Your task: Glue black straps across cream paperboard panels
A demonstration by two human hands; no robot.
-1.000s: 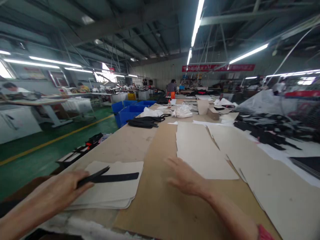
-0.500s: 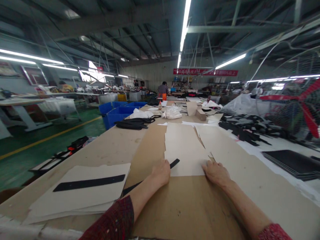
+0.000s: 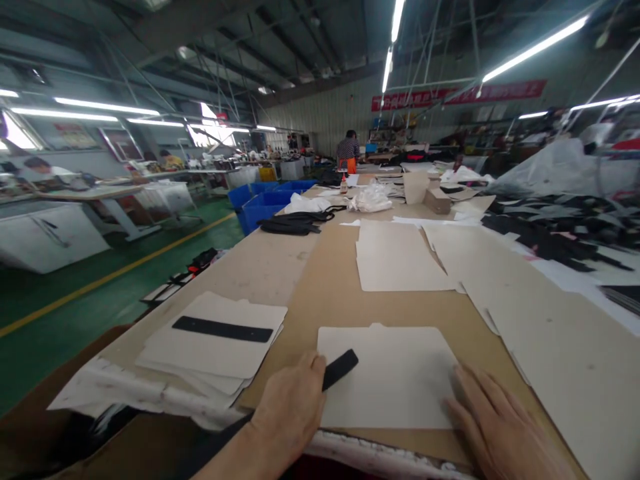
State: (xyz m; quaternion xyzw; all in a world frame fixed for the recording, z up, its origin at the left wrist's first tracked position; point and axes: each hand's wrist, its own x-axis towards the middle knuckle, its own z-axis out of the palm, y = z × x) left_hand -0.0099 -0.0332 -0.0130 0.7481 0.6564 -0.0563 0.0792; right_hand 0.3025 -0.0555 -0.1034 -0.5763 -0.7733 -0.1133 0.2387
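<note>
My left hand [image 3: 295, 403] is closed around a long black strip [image 3: 343, 369], whose end sticks out past the fingers over a white card sheet [image 3: 385, 377]. The same hand is at the sheet's left edge. My right hand [image 3: 505, 427], slightly blurred, rests at the sheet's right edge with its fingers stretched out. Farther off lies a stack of similar card sheets [image 3: 400, 257]. To the left, another pile of card sheets [image 3: 205, 357] carries a flat black strip [image 3: 223, 329].
Brown board [image 3: 320, 280] covers the table's middle. Large pale sheets [image 3: 540, 320] lie along the right. Black fabric pieces [image 3: 290, 223], a plastic bag [image 3: 370, 198] and blue bins [image 3: 270, 203] are farther away. A person [image 3: 348, 150] stands at the far end.
Both hands have come back toward the near table edge, bringing one card sheet away from the far stack. My right hand's fingers have straightened. The view has shifted.
</note>
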